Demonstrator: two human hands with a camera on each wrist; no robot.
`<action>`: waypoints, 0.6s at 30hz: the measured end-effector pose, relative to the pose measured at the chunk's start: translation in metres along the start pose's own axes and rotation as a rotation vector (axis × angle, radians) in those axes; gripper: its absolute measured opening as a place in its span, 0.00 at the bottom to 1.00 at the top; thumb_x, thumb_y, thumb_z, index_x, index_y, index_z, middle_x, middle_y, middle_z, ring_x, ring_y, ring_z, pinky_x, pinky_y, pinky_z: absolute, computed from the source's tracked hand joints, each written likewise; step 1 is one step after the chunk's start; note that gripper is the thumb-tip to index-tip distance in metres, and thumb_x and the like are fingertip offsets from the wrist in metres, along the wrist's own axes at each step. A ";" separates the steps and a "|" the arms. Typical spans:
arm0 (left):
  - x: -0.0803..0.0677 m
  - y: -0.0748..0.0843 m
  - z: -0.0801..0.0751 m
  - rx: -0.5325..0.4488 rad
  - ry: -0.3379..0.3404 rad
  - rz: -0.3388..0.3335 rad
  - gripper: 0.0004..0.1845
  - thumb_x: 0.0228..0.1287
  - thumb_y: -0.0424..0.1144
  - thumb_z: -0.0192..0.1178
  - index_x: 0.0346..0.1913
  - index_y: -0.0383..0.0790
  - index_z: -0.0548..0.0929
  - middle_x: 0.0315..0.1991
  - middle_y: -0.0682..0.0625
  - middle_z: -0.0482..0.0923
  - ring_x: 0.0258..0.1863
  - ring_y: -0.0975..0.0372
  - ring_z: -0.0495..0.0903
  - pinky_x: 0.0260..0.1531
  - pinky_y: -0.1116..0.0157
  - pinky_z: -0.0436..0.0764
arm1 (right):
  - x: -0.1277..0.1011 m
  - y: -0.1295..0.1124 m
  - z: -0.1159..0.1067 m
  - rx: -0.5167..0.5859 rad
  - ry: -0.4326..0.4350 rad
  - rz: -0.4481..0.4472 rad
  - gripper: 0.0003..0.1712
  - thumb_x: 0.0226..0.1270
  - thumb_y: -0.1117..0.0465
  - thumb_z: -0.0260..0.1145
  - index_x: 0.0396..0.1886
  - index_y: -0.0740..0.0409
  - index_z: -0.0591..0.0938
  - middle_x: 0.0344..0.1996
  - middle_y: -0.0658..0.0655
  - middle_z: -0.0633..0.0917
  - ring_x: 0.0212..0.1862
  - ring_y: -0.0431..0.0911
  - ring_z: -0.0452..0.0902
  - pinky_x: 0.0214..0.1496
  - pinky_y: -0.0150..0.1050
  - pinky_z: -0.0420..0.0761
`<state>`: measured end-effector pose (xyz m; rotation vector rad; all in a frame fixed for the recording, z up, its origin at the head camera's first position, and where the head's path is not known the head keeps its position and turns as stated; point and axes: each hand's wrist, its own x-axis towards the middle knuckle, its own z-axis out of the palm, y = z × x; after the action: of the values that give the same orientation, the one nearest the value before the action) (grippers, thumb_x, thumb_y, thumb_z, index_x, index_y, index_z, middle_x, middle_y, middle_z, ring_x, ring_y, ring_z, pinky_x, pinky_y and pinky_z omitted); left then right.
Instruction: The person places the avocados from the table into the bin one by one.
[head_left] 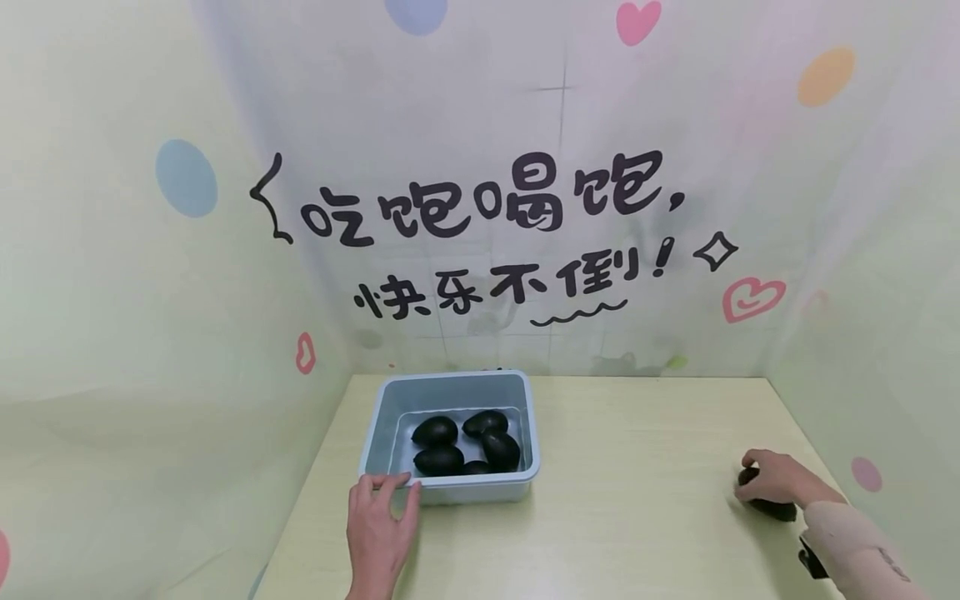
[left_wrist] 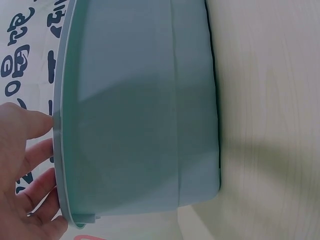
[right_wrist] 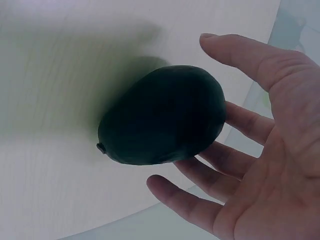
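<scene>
Resting its fingertips along the front-left rim of a light blue plastic bin (head_left: pixel 480 493) is my left hand (head_left: pixel 378 529). In the left wrist view the bin's outer wall (left_wrist: pixel 135 120) fills the middle, with the fingers (left_wrist: pixel 37 190) at its rim. Several dark avocados (head_left: pixel 437 460) lie inside the bin. At the table's right side my right hand (head_left: pixel 776 477) is over another dark avocado (head_left: pixel 776 508). The right wrist view shows this avocado (right_wrist: pixel 162 117) with its small stem end, fingers spread beside and partly behind it, thumb standing apart from it.
The pale wooden table (head_left: pixel 622 467) is enclosed by printed cloth walls (head_left: pixel 480 108) at the back and both sides. The bin stands toward the back left. A small black object (head_left: pixel 812 560) shows at the right wrist, beside the light sleeve (head_left: pixel 855 546).
</scene>
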<state>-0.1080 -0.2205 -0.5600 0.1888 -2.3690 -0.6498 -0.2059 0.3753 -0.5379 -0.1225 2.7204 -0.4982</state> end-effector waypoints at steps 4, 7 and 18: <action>0.000 0.000 0.000 0.003 -0.006 -0.004 0.09 0.61 0.40 0.77 0.42 0.41 0.92 0.40 0.46 0.77 0.45 0.49 0.77 0.39 0.49 0.79 | 0.000 0.004 0.001 0.020 -0.012 0.026 0.35 0.59 0.56 0.76 0.57 0.76 0.77 0.50 0.80 0.82 0.46 0.63 0.80 0.48 0.61 0.83; 0.000 0.000 0.000 0.004 -0.012 -0.009 0.09 0.61 0.41 0.77 0.42 0.42 0.92 0.40 0.46 0.77 0.46 0.49 0.77 0.39 0.50 0.79 | 0.000 0.006 0.002 0.028 -0.013 0.034 0.34 0.58 0.57 0.77 0.57 0.77 0.76 0.49 0.80 0.82 0.45 0.62 0.80 0.47 0.61 0.83; 0.001 0.001 0.000 -0.002 -0.008 -0.005 0.10 0.61 0.41 0.77 0.42 0.41 0.92 0.40 0.46 0.77 0.45 0.49 0.77 0.39 0.50 0.79 | 0.000 0.011 0.004 0.041 -0.014 0.039 0.33 0.58 0.58 0.77 0.55 0.75 0.77 0.47 0.77 0.82 0.44 0.61 0.79 0.43 0.57 0.82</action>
<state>-0.1086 -0.2197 -0.5587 0.1921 -2.3762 -0.6560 -0.2049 0.3839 -0.5455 -0.0624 2.6914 -0.5396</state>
